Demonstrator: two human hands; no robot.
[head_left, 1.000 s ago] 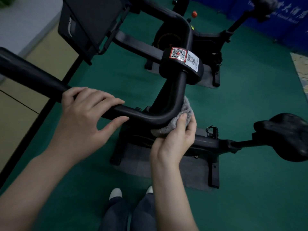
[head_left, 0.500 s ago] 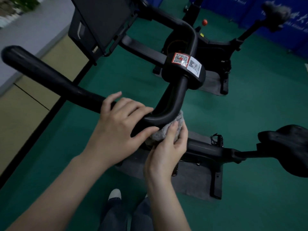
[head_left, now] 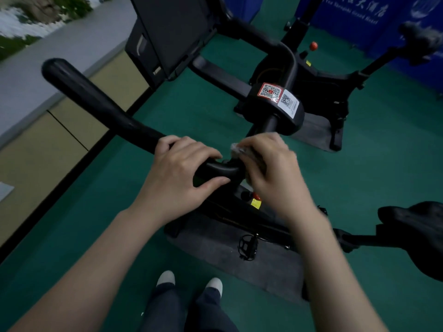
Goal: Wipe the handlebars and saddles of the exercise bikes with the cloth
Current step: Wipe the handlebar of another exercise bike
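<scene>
The black handlebar (head_left: 100, 109) of the nearest exercise bike runs from upper left down to a bend at the centre. My left hand (head_left: 182, 173) grips the bar just left of that bend, fingers over the top and thumb underneath. My right hand (head_left: 271, 168) is wrapped over the bend, holding the grey cloth (head_left: 236, 149) against the bar; only a corner of the cloth shows past the fingers. The bike's black saddle (head_left: 417, 231) is at the right edge. A block with QR stickers (head_left: 278, 97) sits on the handlebar stem.
A second exercise bike (head_left: 318, 80) stands behind on its grey mat, its saddle (head_left: 419, 41) at the upper right. A dark console screen (head_left: 172, 32) rises at the top. Green floor surrounds the bikes, a blue banner (head_left: 354, 15) stands behind, and my shoes (head_left: 189, 281) are below.
My right hand moved with the cloth from under the bend up over its top. My left hand slid right along the bar toward the bend. The view shifted slightly down.
</scene>
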